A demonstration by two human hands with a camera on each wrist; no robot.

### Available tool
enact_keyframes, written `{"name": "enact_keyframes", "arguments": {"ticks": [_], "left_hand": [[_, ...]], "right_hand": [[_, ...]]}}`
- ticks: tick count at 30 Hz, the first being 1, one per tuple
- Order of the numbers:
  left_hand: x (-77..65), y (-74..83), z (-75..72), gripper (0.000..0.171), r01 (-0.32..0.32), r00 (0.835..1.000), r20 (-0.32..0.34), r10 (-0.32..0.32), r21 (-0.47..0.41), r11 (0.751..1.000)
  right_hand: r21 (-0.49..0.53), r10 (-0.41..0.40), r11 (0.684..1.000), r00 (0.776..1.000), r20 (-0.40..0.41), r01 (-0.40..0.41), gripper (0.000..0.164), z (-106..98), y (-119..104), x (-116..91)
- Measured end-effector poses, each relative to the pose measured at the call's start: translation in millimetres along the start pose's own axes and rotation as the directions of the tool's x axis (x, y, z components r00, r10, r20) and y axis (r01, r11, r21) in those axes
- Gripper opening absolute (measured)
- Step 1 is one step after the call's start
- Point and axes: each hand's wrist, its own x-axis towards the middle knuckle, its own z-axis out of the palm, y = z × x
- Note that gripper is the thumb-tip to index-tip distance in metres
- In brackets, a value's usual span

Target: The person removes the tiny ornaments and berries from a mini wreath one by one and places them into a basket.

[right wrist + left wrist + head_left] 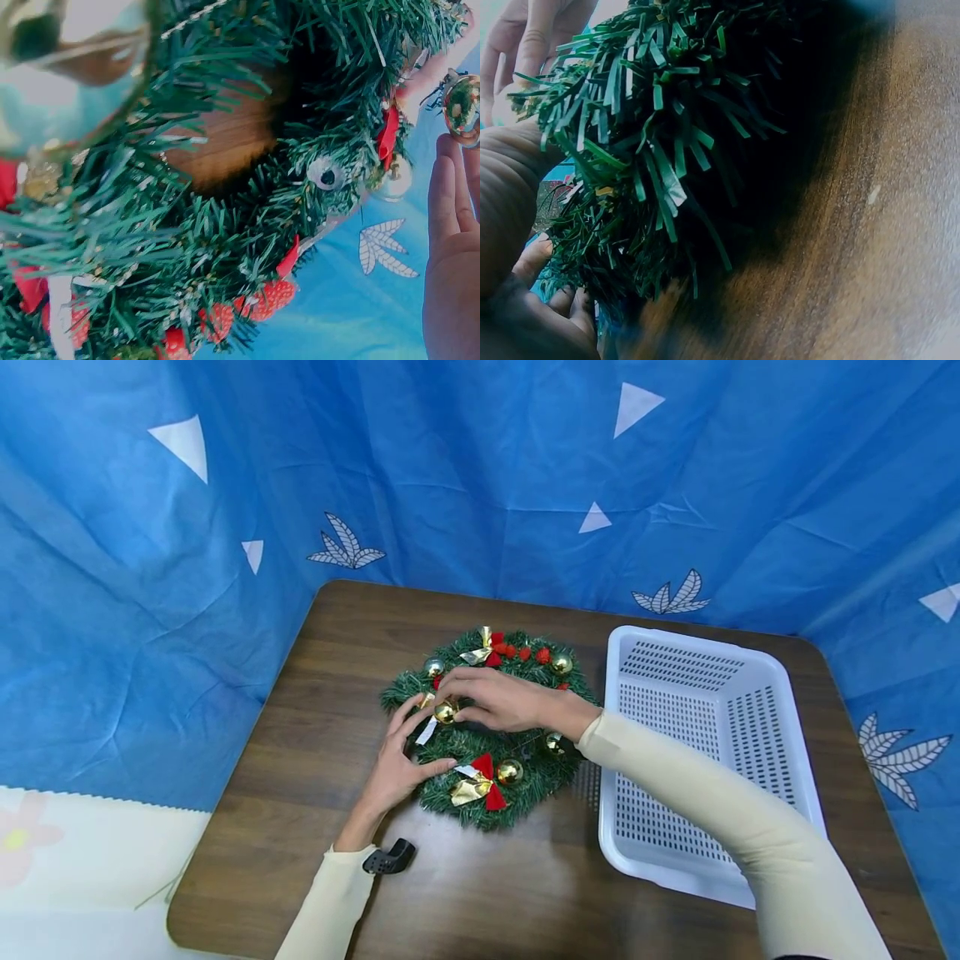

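A green tinsel wreath, trimmed with gold baubles, red berries and red-and-gold bows, lies tilted on the table. My left hand grips its left side. In the left wrist view the thumb is on one side of the greenery and fingertips show on the other. My right hand reaches across the wreath and pinches a shiny gold bauble at the left side. In the right wrist view that bauble sits at the right fingertips, near the left hand. How it is attached is hidden.
To the right stands a white perforated plastic basket, with my right forearm crossing over it. The brown wooden table ends at a blue patterned curtain behind. A black strap piece is at my left wrist.
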Motion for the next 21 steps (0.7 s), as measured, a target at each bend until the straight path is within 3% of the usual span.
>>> {"name": "enact_keyframes", "arguments": {"ticks": [21], "left_hand": [[0.2, -2.1, 0.7, 0.075, -0.006, 1.000, -0.001, 0.006, -0.013, 1.000]], "right_hand": [[0.025, 0.050, 0.999, 0.995, -0.089, -0.048, 0.031, -23.3, 13.4, -28.9]]}}
